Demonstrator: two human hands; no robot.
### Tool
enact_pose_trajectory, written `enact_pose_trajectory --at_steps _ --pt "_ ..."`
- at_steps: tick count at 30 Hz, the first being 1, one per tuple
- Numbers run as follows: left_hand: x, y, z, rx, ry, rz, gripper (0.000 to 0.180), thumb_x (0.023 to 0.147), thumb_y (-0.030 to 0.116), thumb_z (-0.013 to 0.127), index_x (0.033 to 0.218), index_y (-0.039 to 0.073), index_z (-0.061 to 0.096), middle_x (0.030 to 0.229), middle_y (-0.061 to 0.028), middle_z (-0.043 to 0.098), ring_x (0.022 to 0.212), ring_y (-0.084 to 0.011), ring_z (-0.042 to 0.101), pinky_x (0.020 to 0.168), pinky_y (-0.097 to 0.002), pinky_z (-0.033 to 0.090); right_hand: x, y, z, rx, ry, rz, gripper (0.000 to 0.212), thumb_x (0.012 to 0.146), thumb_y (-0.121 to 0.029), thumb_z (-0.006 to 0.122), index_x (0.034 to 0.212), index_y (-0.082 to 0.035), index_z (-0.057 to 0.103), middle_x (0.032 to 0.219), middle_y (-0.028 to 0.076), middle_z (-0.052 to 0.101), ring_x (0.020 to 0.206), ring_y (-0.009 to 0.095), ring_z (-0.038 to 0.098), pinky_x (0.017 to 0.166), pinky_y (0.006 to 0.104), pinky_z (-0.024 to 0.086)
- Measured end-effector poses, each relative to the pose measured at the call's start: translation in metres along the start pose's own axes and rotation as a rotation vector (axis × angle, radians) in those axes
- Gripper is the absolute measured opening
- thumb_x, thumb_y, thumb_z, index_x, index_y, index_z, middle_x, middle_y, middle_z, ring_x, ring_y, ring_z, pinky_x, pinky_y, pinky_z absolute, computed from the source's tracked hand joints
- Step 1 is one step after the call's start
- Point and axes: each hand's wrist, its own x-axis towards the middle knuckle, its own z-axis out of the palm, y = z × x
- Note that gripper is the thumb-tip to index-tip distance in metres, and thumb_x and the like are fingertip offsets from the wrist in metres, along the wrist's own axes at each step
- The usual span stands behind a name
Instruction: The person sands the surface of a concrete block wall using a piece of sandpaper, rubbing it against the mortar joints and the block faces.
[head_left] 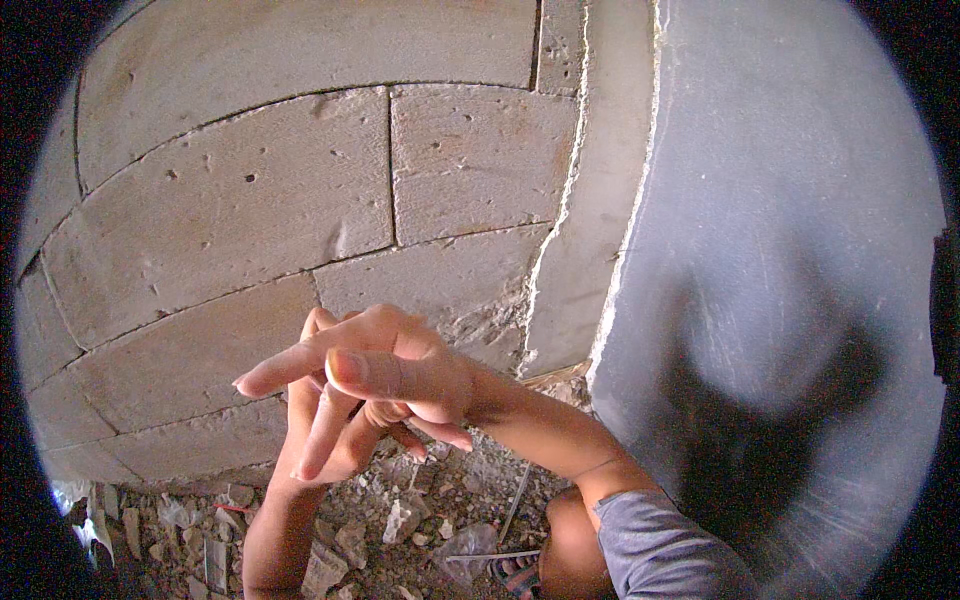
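My right hand [410, 365] crosses in front of my left hand [335, 445], before the block wall [240, 200]. The right fingers are spread, some reaching left and downward, and the thumb stands out toward me. I see no object in this hand. Behind it, the left hand comes up from below, close against or touching the right one. Most of the left fingers are hidden by the overlap, so I cannot tell whether they are apart or closed.
On the right stands a smooth grey panel [800, 170] with dark shadows, beside a plastered strip [605, 190] with ragged edges. Rubble [400, 520] covers the ground below, with a pale thin strip [515, 505]. A sandalled foot [520, 572] shows at the bottom. Crumpled plastic [90, 525] lies far left.
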Motion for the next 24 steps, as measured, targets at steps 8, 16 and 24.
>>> enact_pose_trajectory --at_steps 8,16,24 --pt "0.004 0.024 -0.004 0.270 -0.028 0.073 0.033 0.089 0.015 0.057 0.110 0.001 0.036 0.096 -0.0133 0.050 0.062 -0.0210 0.061 0.048 -0.0284 0.055 -0.005 -0.011 0.000 0.142 0.056 0.050 0.050 0.090 -0.047 0.050 0.109 -0.002 0.062 0.067 0.004 0.065 0.044 0.005 0.051 0.030 0.0197 0.035" --pt "0.007 -0.009 -0.045 -0.504 0.429 -0.288 0.028 0.087 0.021 0.047 0.106 0.001 0.046 0.116 -0.0111 0.050 0.112 -0.0207 0.046 0.094 -0.0373 0.037 0.021 0.026 -0.037 -0.718 0.426 -0.179 0.042 0.082 -0.019 0.068 0.116 -0.002 0.050 0.108 0.008 0.056 0.073 0.006 0.059 0.061 0.0183 0.045" --pt "0.008 -0.004 -0.041 -0.459 0.301 -0.337 0.028 0.094 0.022 0.043 0.115 0.002 0.045 0.126 -0.0103 0.043 0.123 -0.0200 0.035 0.099 -0.0337 0.029 0.025 0.042 -0.031 -0.107 0.118 0.137 0.027 0.085 -0.011 0.065 0.109 -0.004 0.057 0.083 -0.001 0.061 0.075 0.008 0.058 0.066 0.0234 0.046"
